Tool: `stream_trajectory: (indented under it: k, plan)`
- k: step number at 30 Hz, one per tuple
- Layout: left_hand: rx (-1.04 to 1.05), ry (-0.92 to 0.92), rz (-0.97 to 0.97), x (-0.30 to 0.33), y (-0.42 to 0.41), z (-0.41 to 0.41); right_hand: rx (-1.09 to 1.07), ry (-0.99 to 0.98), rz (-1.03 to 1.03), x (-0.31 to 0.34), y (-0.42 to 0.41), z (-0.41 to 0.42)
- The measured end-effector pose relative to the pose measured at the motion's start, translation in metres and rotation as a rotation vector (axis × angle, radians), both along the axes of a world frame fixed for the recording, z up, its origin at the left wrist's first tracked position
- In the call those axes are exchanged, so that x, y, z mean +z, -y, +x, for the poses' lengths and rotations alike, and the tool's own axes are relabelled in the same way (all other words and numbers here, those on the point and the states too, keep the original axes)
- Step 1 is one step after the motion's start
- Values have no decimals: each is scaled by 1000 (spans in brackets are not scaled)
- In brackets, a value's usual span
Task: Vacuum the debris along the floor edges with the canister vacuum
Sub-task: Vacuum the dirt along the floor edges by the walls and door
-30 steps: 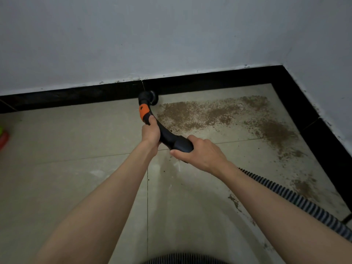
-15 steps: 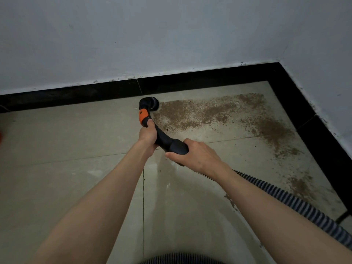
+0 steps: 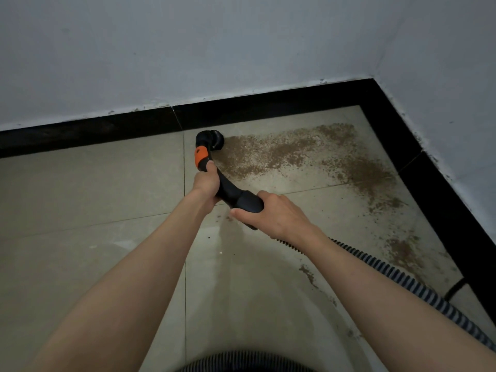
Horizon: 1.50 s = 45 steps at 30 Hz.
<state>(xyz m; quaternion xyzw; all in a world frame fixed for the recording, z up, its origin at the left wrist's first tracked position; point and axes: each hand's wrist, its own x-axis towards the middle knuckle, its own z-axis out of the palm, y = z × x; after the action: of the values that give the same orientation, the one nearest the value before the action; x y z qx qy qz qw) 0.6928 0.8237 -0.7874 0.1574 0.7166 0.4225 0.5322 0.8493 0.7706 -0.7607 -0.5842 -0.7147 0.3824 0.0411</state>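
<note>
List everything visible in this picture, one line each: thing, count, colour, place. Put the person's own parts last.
vacuum handle: one, black with orange band, centre.
nozzle: one, black, on floor by the baseboard.
hose: one, ribbed black-grey, trailing right.
debris: brown patches, along back and right edges.
floor: beige tiles.
baseboard: black, round the corner.
walls: two, pale grey.
left hand: grips handle, forward.
right hand: grips handle, rear.

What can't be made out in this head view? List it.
- Canister body: below the bottom edge; only the ribbed grey-black hose shows.
- Mouth of the round black nozzle: faces the floor.
- Curved black handle: partly covered by left hand and right hand.
- Brown debris: grains too small to identify.
</note>
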Motion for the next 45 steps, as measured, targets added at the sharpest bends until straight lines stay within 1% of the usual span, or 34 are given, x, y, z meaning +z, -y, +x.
stream_trajectory:
  k: [13, 20, 45]
  plan:
    - [-28, 37, -2, 5, -7, 28, -55, -31, -10, 1, -2, 26]
    - [-49, -10, 0, 4, -12, 40, -85, -63, -20, -3, -3, 36]
    - [-151, -64, 0, -1, -26, 87, -204, -108, -64, -12, -5, 76]
